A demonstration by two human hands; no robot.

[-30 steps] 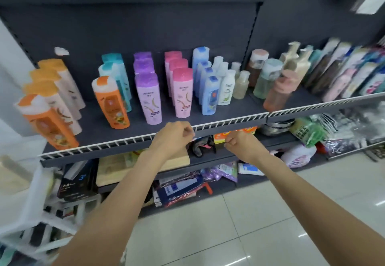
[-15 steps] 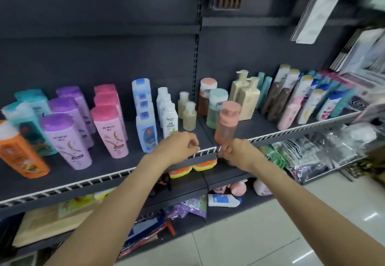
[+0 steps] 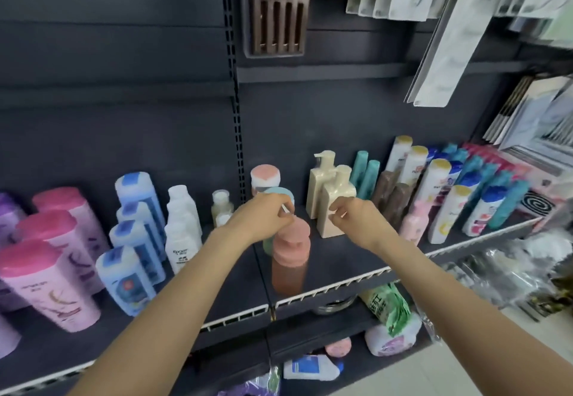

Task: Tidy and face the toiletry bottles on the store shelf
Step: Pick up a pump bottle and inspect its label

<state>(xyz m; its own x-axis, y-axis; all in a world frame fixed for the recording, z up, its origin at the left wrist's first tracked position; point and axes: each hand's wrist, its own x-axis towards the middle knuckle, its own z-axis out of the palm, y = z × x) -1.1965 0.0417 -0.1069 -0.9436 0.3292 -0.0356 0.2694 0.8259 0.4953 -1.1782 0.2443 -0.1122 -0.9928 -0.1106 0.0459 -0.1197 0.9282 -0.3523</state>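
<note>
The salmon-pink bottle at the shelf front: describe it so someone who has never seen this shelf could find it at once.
Find the dark vertical upright that splits the shelf. Just right of its foot, close behind the white front rail, stands the salmon-pink bottle, below the left hand. It alone is translucent salmon with a wide round cap; the cream pump bottles stand further back.

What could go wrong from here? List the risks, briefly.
1. The salmon pump bottle stands close to the shelf's front rail, right under the left hand; a wrist nudge might tip it over the edge.
2. The right hand hangs just in front of the cream pump bottles, which stand close together; bumping one could knock the other.
3. Both hands look curled, though blur hides any hold; a loose grip could slip.
</note>
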